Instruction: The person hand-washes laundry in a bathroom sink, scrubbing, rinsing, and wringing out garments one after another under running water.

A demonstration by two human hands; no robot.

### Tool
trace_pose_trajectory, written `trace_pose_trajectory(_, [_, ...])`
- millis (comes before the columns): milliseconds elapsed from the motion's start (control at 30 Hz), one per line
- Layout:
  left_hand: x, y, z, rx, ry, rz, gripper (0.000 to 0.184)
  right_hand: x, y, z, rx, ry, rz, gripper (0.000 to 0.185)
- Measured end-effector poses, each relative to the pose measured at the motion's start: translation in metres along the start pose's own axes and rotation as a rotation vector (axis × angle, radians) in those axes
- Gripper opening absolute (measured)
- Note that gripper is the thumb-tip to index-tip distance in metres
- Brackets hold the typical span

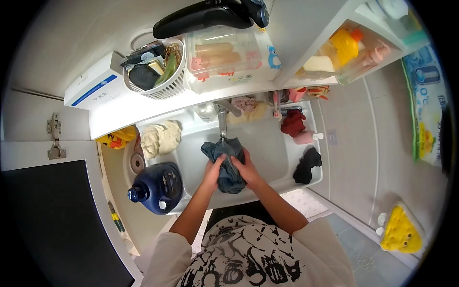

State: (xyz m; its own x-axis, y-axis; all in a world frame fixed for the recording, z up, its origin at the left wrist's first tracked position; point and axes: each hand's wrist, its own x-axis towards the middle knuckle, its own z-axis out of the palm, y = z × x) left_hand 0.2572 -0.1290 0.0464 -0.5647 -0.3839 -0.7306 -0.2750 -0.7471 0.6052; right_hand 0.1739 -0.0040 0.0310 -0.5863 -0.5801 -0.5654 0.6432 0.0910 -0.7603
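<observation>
A bunched grey-blue cloth [229, 179], perhaps a garment, is between my two hands over the white sink [272, 143]. Water from the faucet [222, 125] runs down onto it. My left hand [213, 171] grips the cloth's left side, thumb on top. On the right side, my right hand [245, 168] grips it the same way, with the thumb near the middle. The fingers under the cloth are hidden.
A cream cloth [161, 138] and a dark blue jug [160, 187] sit on the left rim. Along the right rim are a dark red cloth [293, 123], a pink pump bottle [306, 137] and a black cloth [307, 165]. A shelf with a white basket [165, 88] overhangs the back.
</observation>
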Motion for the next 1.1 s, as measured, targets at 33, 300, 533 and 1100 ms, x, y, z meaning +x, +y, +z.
trace_pose_trajectory(33, [0.0,0.002,0.002,0.016,0.003,0.004,0.062,0.0,0.007,0.001,-0.045,0.038,-0.031,0.077])
trace_pose_trajectory(300, [0.016,0.001,0.01,0.293,0.084,0.121,0.045,0.0,0.029,0.003,-0.059,0.227,-0.038,0.07])
trace_pose_trajectory(533, [0.008,0.005,0.008,0.203,0.022,0.095,0.032,-0.012,0.024,-0.032,0.216,0.14,0.139,0.07])
trace_pose_trajectory(1100, [0.013,-0.003,-0.038,-0.323,0.01,-0.087,0.054,-0.008,0.014,-0.066,-0.077,0.207,0.01,0.084])
